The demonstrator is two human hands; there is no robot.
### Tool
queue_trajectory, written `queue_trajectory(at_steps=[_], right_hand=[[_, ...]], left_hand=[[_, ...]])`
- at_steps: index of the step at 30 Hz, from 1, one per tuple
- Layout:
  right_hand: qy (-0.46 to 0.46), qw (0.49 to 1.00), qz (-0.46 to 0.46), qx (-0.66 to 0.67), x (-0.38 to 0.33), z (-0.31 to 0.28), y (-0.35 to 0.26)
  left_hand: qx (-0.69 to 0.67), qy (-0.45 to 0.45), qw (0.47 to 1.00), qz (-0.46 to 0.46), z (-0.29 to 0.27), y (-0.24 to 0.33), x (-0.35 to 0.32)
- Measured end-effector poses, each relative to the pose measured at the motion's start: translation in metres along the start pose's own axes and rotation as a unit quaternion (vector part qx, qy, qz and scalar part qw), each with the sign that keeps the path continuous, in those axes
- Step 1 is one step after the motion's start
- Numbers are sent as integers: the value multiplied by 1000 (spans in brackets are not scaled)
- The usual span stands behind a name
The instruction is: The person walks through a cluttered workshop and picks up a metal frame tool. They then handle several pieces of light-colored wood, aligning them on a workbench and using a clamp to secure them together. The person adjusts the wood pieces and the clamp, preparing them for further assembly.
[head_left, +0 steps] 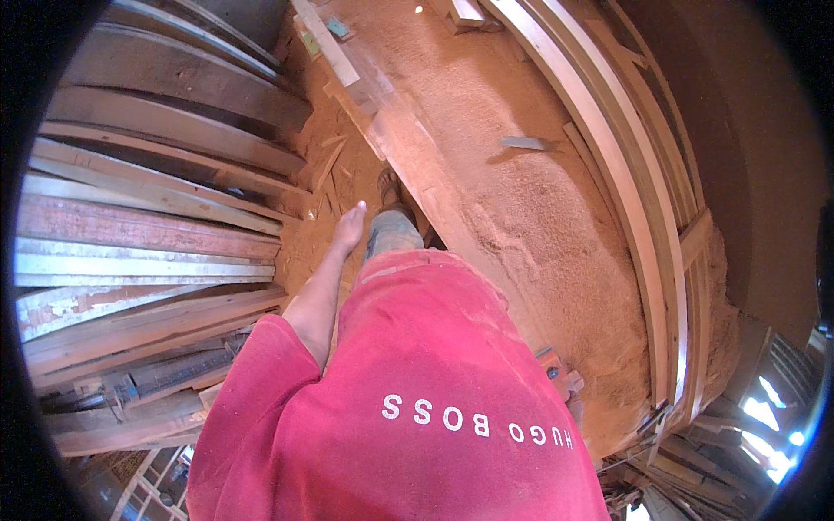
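My left hand (350, 227) hangs beside my leg, below the bare forearm. It holds nothing, and its fingers look stretched out, though small and soft in the picture. Past my right side, a small orange and dark tool (549, 363) shows at the edge of my red shirt (434, 347). Right beside it is a skin-toned patch that looks like part of my right hand (572, 383). The shirt hides most of that hand, so whether it grips the tool or only lies near it cannot be made out.
Long boards (148, 213) are stacked on the left. A sawdust-covered surface (539, 252) with a straight edge runs along my right, a small flat offcut (523, 143) on it. Long timber lengths (617, 174) line its far side. Wood scraps (330, 165) litter the floor near my foot.
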State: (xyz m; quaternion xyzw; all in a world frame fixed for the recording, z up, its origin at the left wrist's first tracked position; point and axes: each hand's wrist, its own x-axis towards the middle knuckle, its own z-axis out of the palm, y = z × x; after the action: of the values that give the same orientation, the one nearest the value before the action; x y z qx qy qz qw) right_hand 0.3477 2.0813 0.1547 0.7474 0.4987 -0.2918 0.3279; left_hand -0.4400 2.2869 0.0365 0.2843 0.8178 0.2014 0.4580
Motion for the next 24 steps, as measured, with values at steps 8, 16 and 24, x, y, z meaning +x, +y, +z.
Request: queue_trajectory(at_steps=[8, 16, 24], right_hand=[[16, 959, -38, 280, -40, -41, -74], [2, 844, -36, 535, -96, -153, -257], [-89, 728, -109, 671, -106, -252, -441]], left_hand=[[-210, 234, 939, 140, -99, 155, 97], [-128, 301, 938, 117, -154, 268, 186], [-367, 125, 914, 119, -196, 245, 169]])
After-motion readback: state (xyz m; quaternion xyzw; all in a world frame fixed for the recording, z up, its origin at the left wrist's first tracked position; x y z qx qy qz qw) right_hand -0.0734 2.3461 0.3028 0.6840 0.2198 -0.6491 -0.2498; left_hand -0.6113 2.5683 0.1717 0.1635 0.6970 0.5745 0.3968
